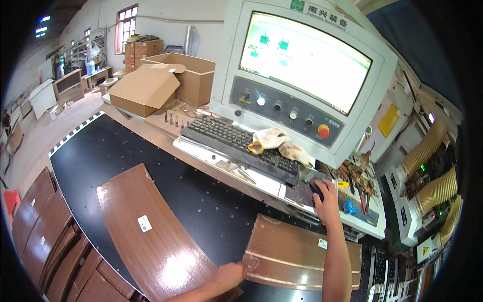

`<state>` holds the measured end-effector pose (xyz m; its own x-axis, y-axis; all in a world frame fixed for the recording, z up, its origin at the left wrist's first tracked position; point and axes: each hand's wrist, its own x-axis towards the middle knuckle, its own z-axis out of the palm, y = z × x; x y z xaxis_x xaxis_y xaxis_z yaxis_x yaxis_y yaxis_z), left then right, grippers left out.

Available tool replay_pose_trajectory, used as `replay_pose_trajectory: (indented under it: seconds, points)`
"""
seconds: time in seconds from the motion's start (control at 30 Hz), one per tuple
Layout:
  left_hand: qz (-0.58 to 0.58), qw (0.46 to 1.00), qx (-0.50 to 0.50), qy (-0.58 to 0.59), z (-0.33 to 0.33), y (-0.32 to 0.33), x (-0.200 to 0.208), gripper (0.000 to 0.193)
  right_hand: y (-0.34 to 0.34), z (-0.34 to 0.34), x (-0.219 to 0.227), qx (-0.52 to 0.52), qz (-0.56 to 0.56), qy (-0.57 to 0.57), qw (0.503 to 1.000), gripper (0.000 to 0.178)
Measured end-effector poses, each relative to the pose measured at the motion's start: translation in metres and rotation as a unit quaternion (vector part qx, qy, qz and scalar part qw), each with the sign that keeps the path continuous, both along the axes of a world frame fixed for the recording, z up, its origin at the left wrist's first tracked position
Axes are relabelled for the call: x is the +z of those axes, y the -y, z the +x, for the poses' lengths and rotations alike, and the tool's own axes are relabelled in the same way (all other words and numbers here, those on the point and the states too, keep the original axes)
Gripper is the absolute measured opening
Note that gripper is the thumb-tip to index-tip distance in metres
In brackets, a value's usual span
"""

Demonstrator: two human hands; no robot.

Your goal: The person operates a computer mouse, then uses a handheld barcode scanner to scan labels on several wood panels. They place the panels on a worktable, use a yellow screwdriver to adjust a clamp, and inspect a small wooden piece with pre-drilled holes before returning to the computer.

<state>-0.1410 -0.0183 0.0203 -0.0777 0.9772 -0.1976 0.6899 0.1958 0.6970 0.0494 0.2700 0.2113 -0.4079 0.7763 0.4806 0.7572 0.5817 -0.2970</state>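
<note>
My right hand (326, 195) is closed over a black computer mouse (315, 188) on a dark pad beside the keyboard (226, 142). My left hand (230, 275) is closed at the left end of a brown wood-grain panel (292, 245) with pale grooves along it and a small white label. Its fingertips are partly hidden at the panel's edge. A larger brown panel (146, 201), also labelled, lies flat on the black table (201, 194) to the left, passing beneath my left forearm. Work gloves (279, 142) lie across the keyboard.
A control cabinet with a lit screen (307, 60) and a red stop button (323, 131) rises behind the keyboard. Hand tools and a blue tape measure (350, 206) lie at right. Stacked brown panels (55, 226) stand left; cardboard boxes (146, 90) sit behind. Ribbed hoses (425, 146) hang far right.
</note>
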Motion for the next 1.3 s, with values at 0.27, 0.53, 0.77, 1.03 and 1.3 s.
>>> replay_pose_trajectory:
  seconds: [0.27, 0.53, 0.77, 1.03, 1.3]
  points:
    - [0.013, 0.997, -0.071, 0.037, 0.029, 0.004, 0.006, 0.046, -0.011, 0.005, -0.008, 0.004, 0.021, -0.019, 1.000, 0.044]
    - [0.089, 0.989, -0.075, 0.090, 0.030, 0.003, -0.011, 0.029, -0.012, 0.008, -0.011, -0.015, 0.014, -0.020, 1.000, 0.044]
    - [0.116, 0.985, -0.074, 0.106, 0.026, 0.005, -0.008, 0.029, -0.013, 0.006, -0.010, -0.013, 0.016, -0.023, 1.000, 0.044]
    - [0.111, 0.984, -0.076, 0.118, 0.025, 0.009, 0.000, 0.030, -0.017, 0.009, -0.015, -0.003, 0.036, -0.021, 0.999, 0.043]
    - [0.021, 0.996, -0.090, -0.004, 0.023, 0.005, 0.011, 0.044, -0.019, 0.010, -0.017, -0.009, 0.022, -0.022, 0.999, 0.044]
